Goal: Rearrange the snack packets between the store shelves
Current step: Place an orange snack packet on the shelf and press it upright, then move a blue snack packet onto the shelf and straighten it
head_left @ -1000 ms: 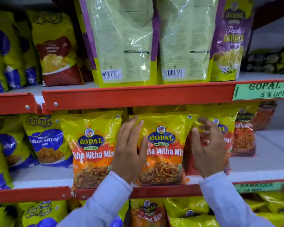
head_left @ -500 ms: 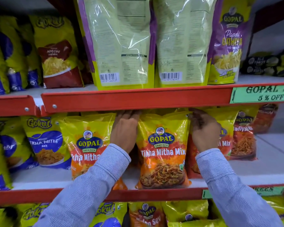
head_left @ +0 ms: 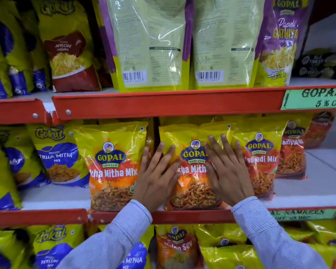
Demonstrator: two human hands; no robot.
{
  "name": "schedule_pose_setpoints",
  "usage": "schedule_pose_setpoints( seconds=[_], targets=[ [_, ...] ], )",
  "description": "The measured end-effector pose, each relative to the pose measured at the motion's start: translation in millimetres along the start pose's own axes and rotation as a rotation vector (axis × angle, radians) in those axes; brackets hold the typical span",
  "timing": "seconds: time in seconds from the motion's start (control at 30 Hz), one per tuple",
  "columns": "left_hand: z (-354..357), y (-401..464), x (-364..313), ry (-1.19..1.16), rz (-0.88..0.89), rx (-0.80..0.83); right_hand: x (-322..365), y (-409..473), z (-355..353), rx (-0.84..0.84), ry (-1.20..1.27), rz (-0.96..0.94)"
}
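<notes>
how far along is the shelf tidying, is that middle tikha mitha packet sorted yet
Looks done: two Tikha Mitha Mix packets stand upright, fronts out, on the middle shelf, the left packet untouched. In hand: the left hand and right hand lie flat, fingers spread, on the middle packet, apparently squaring it; neither has a grip. Possibly left: the two back-facing packets on the upper shelf.

Yellow-and-orange Gopal packets [head_left: 194, 166] stand upright on the middle shelf [head_left: 182, 215] — side by side, fronts outward.
</notes>
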State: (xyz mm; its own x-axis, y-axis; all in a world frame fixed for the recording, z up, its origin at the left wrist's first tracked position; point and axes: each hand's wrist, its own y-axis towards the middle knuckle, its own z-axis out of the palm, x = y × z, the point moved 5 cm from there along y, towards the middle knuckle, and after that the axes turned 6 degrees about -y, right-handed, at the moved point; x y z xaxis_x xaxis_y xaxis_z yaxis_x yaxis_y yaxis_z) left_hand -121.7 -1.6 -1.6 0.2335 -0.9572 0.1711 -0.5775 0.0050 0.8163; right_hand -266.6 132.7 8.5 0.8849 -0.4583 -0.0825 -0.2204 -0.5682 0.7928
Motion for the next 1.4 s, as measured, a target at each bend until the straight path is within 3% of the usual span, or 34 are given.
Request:
schedule_pose_setpoints(
  seconds=[0.17,0.47,0.6,0.67,0.73,0.9,1.0,1.13,1.27,1.4],
  targets=[
    [-12.4,-11.0,-0.4,0.047,-0.059,0.121,22.4,-3.0,-10.0,0.008,-0.013,-0.025],
    [-41.3,-134.8,22.8,-0.009,-0.003,0.314,103.4,-93.4,28.0,-0.026,0.121,-0.363],
    [-44.0,-219.1,41.5,-0.133,0.089,0.351,140.3,-147.0,74.2,0.1,0.197,-0.602],
    [-37.2,-261.6,52.8,-0.211,0.019,0.398,157.9,-174.8,98.7,0.189,0.251,-0.656],
    [-25.1,-294.4,69.1,-0.306,-0.173,0.434,174.4,-193.8,119.8,0.298,0.353,-0.545],
    [23.5,-342.5,108.5,-0.517,-0.923,0.547,185.0,-232.9,201.6,0.859,0.563,0.164],
    [57.1,-362.8,116.1,-0.72,-1.182,0.684,185.3,-263.5,257.7,1.079,0.78,0.418],
    [81.9,-382.0,114.6,-0.912,-1.266,0.829,194.4,-262.9,269.7,1.146,0.838,0.587],
    [66.0,-377.0,106.4,-0.939,-1.213,0.693,205.6,-244.0,233.3,1.06,0.934,0.673],
    [19.3,-356.2,100.0,-0.984,-1.173,0.528,209.2,-220.5,172.9,0.911,0.961,0.644]
  ],
)
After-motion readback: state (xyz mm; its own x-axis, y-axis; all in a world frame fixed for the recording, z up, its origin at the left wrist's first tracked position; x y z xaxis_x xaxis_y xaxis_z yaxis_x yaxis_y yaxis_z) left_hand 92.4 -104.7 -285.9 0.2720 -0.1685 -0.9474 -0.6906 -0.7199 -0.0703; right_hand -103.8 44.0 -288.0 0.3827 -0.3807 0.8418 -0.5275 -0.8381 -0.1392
